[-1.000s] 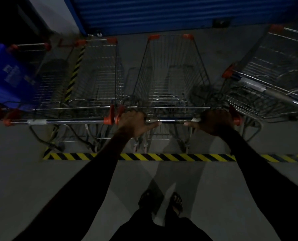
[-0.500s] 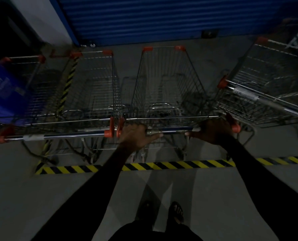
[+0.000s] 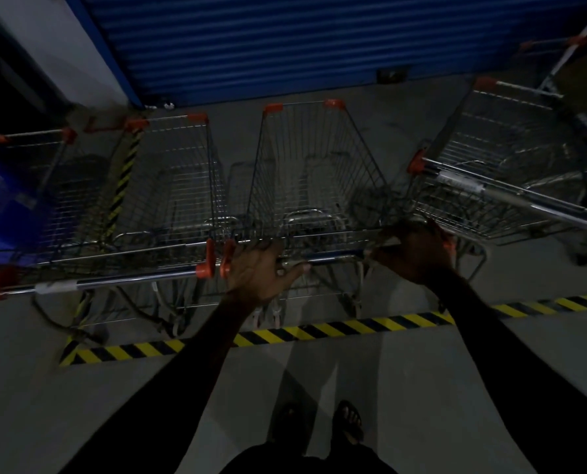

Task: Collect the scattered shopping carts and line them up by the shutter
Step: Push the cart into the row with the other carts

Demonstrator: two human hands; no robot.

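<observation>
Carts are the matter here. The middle cart [image 3: 316, 172] stands right in front of the person, and its long axis runs from the near handle [image 3: 333, 256] straight away to the far blue shutter [image 3: 285, 42]. Both hands are on this handle. The left hand [image 3: 261, 271] lies over the left end of the bar; its fingers seem to wrap the bar and the thumb points right along it. The right hand [image 3: 415, 248] is curled round the right end. The light is weak, so how tight the grasp is I cannot tell exactly. The two hands are about equally near to the cart, one on each side of its axis.

Just beside it on the left stands a second cart [image 3: 176, 179], parallel, with the red handle caps of the two almost touching. Further left is a third cart [image 3: 46, 186], partly hidden by something blue. At the right, a fourth cart [image 3: 511, 172] stands turned at an angle, not in line with the others, close to the right hand.

A yellow and black stripe [image 3: 319, 331] on the floor runs between the carts and the person's feet.

In my judgement the middle cart is nearly in its place, and the angled cart on the right is the next one to straighten.
</observation>
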